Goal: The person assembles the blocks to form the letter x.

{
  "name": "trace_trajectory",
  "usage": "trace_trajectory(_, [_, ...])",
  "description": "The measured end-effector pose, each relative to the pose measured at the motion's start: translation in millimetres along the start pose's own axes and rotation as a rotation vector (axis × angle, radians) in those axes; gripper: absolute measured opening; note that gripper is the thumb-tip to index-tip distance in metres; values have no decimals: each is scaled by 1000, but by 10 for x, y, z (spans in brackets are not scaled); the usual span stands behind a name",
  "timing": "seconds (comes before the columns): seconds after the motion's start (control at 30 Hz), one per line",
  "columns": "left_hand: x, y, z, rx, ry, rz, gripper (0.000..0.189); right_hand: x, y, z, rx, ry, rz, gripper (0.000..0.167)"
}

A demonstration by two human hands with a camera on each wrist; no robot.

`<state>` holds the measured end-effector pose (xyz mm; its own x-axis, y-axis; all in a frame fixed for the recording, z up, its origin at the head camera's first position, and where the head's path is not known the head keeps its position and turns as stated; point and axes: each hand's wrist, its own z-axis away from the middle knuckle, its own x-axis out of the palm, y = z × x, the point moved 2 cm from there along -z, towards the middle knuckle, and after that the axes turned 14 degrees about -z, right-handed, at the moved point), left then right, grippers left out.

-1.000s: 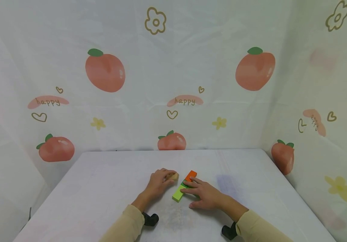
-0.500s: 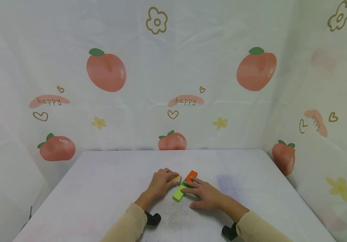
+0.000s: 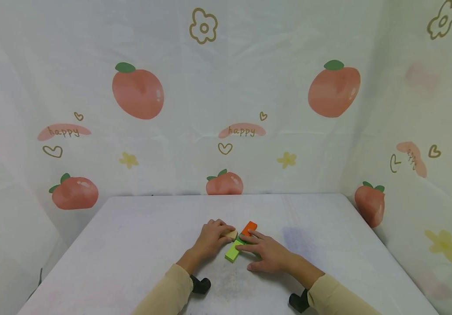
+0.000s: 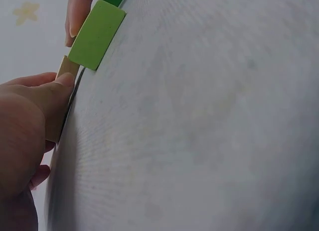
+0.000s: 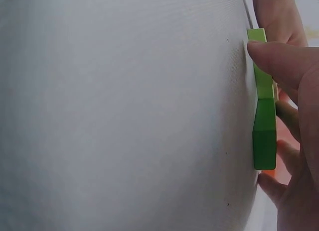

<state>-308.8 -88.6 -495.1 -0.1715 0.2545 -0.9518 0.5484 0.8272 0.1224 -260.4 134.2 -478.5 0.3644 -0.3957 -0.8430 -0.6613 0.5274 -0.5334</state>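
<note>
Near the middle of the table, my left hand (image 3: 208, 239) pinches a plain wooden-coloured block (image 3: 231, 235) between thumb and fingers. In the left wrist view that block's end overlaps the light green block (image 4: 96, 36). My right hand (image 3: 269, 253) spreads its extended fingers over a slanted row of blocks, fingertips resting on them. The row has a light green block (image 3: 231, 253) nearest me, a dark green block (image 3: 240, 239) in the middle and an orange block (image 3: 250, 226) at the far end. The fingers partly hide the dark green one, which shows larger in the right wrist view.
The blocks lie on a white table (image 3: 139, 249) with faint stains. A white curtain (image 3: 226, 87) printed with peaches, flowers and lettering surrounds its back and sides. Black wrist-worn devices (image 3: 201, 285) sit at both beige cuffs.
My left hand has slid right with the wooden-coloured block, bringing it up to the green blocks. The right hand and the row have stayed in place.
</note>
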Motion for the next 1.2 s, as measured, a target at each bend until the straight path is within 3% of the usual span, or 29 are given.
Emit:
trace_trajectory(0.37, [2,30,2,10,9,-31,31,2,6,-3,-6,-5,-3,57])
trace_trajectory(0.87, [-47,40,-17,-94,-7,182,38,-16,4,5,-47,18,4,57])
trace_trajectory(1.2, [-26,40,-18,-111,-2,177,36,-12,-4,1,-23,7,0,57])
